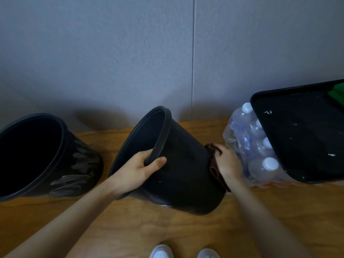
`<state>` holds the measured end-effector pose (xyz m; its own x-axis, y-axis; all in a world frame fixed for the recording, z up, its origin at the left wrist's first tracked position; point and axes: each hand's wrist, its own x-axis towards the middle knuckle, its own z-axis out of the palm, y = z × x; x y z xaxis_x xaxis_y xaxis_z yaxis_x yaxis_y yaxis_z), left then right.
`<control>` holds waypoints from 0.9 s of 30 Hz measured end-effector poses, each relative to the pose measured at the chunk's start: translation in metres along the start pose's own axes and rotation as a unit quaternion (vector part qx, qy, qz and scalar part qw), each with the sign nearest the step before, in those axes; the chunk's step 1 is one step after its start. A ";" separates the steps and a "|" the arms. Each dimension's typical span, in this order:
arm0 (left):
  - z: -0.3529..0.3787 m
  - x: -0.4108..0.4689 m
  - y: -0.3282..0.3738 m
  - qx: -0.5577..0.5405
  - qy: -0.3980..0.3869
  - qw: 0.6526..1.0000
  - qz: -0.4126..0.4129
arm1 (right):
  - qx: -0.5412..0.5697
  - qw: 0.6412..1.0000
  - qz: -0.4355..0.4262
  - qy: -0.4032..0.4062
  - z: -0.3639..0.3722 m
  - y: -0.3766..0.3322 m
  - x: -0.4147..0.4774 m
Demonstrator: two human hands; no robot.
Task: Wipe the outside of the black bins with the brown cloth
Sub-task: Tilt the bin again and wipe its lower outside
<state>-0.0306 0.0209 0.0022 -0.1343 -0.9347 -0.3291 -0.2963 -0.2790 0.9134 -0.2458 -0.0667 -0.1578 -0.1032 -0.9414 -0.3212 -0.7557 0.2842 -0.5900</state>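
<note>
A wooden floor (186,235) runs up to a plain grey wall (111,53) with one vertical seam. On it, the middle black bin (178,164) is tilted, its open mouth turned up and to the left and its base resting on the wood toward the right. The left hand (137,170) is closed on this bin's rim (160,135), the thumb lying along the outer wall and the fingers hooked inside the lip. The right hand (227,162) presses the brown cloth (216,168) flat against the bin's lower right side, near the base; the cloth is bunched under the palm and fingers, and a fold of it hangs down along the wall of the bin. Whether the fingers curl around the cloth or only push on it cannot be told.

Just beside the right hand stands a shrink-wrapped pack of water bottles (255,146) with white caps. A black tray (301,135), speckled with pale marks, leans over the top of that pack. Well apart to the left, a second black bin (46,157) sits with its mouth facing the camera and pale smears on its outer wall. Two light shoes (162,252) show at the bottom edge.
</note>
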 end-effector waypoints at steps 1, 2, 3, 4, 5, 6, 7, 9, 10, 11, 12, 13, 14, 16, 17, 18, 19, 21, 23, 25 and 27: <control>0.001 0.001 0.001 0.010 -0.010 1.000 0.003 | -0.004 1.000 0.014 0.004 0.001 0.012 -0.006; 0.001 0.002 0.002 0.016 -0.018 1.000 0.005 | -0.016 1.000 0.022 0.011 0.002 0.022 -0.012; 0.002 0.002 0.002 0.019 -0.024 1.000 0.005 | -0.027 0.999 0.019 0.022 0.004 0.031 -0.018; 0.001 0.002 0.003 0.022 -0.028 0.999 0.004 | -0.022 0.999 0.015 0.031 0.003 0.035 -0.022; -0.001 0.002 0.002 0.023 -0.028 0.999 0.003 | -0.010 0.999 0.007 0.036 0.003 0.038 -0.024; -0.002 0.002 0.001 0.024 -0.025 0.999 0.002 | -0.006 0.999 -0.002 0.038 0.002 0.037 -0.026; -0.003 0.002 0.000 0.023 -0.021 1.000 -0.002 | -0.008 0.999 -0.011 0.042 0.000 0.034 -0.027; -0.005 0.001 -0.001 0.018 -0.008 1.000 -0.015 | -0.013 0.998 -0.031 0.060 -0.003 0.021 -0.030; -0.005 0.001 0.000 0.021 -0.003 1.000 -0.018 | -0.010 0.996 -0.051 0.073 -0.006 0.008 -0.032; -0.004 0.002 -0.001 0.028 0.001 0.999 -0.021 | 0.001 0.994 -0.073 0.085 -0.007 -0.006 -0.034; -0.004 0.003 0.000 0.035 0.004 0.999 -0.026 | 0.011 0.990 -0.098 0.097 -0.008 -0.025 -0.038; -0.004 0.004 0.000 0.044 0.011 0.998 -0.031 | 0.021 0.986 -0.123 0.108 -0.010 -0.045 -0.044; -0.004 0.005 0.001 0.052 0.022 0.998 -0.033 | 0.029 0.981 -0.149 0.120 -0.010 -0.065 -0.051; -0.005 0.009 0.002 0.064 0.038 0.997 -0.037 | 0.048 0.969 -0.200 0.139 -0.010 -0.098 -0.067; -0.006 0.011 0.001 0.069 0.042 0.996 -0.042 | 0.050 0.963 -0.219 0.148 -0.008 -0.108 -0.073; -0.006 0.012 0.002 0.071 0.046 0.995 -0.045 | 0.051 0.957 -0.237 0.157 -0.006 -0.111 -0.076; -0.007 0.013 0.002 0.069 0.050 0.995 -0.051 | 0.046 0.953 -0.252 0.162 -0.005 -0.109 -0.077; -0.010 0.014 -0.001 0.048 0.072 0.994 -0.071 | 0.020 0.956 -0.253 0.150 -0.003 -0.088 -0.072; -0.016 0.014 -0.006 0.024 0.111 0.989 -0.093 | -0.025 0.974 -0.193 0.119 0.000 -0.053 -0.065; -0.018 0.012 -0.006 0.010 0.125 0.987 -0.097 | -0.050 0.985 -0.130 0.107 0.001 -0.020 -0.061; -0.015 0.014 -0.004 0.019 0.114 0.989 -0.091 | -0.084 0.986 -0.094 0.114 0.002 0.002 -0.059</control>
<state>-0.0170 0.0061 -0.0026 0.1406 -0.8962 -0.4208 -0.3309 -0.4432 0.8331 -0.2396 -0.0103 -0.1416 -0.0800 -0.9963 -0.0322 -0.8695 0.0855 -0.4864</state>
